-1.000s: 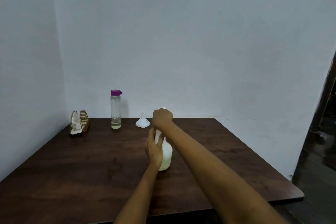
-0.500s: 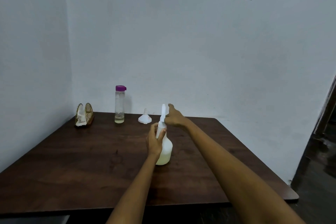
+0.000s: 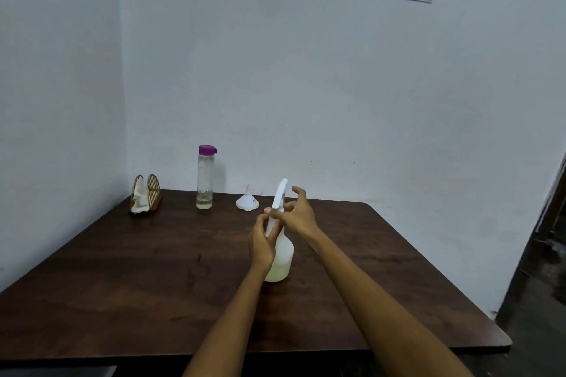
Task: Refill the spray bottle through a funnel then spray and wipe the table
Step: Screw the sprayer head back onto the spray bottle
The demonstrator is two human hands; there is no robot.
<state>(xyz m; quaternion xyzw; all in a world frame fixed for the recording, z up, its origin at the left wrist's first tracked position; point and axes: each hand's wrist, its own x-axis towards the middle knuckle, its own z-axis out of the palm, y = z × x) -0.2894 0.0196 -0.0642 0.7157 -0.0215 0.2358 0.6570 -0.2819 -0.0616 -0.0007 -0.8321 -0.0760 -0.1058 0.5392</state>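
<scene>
**Spray head under the fingers, bottle upright at mid-table**

From my remote seat I see the spray bottle (image 3: 280,254) standing upright near the middle of the dark wooden table (image 3: 122,278), pale liquid filling only its lower part. My left hand (image 3: 262,240) is wrapped around the neck, steadying it. My right hand (image 3: 295,213) sits at the collar below the white spray head (image 3: 280,194), thumb and forefinger pinching it, the other fingers spread loose.

The bottle is translucent white, narrow above and bulbous below, and I judge it light and easy to tip. If the right hand twists harder than the left holds, the base could skid or topple and spill. The white funnel (image 3: 247,201) rests mouth-down near the wall, beside the purple-capped bottle (image 3: 205,179), which holds little liquid; a careless reach could knock either. A napkin holder (image 3: 146,194) stands in the corner.
</scene>
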